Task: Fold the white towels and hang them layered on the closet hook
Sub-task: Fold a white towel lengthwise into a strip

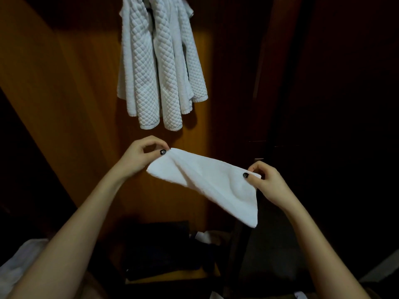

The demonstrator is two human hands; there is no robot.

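Forearms (64,244) are reaching in low, fingers (162,152) of left hand (140,156) and right hand (265,180) pinching the top corners of the white towel (207,182). I am holding it below the quilted towels (159,67) already hanging; layering it on is remaining, I judge.

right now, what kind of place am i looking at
Probably inside a wooden closet: brown wood panel behind, quilted white towels hanging from above, dark items stacked at the bottom. Left hand and right hand pinch a smooth white towel.
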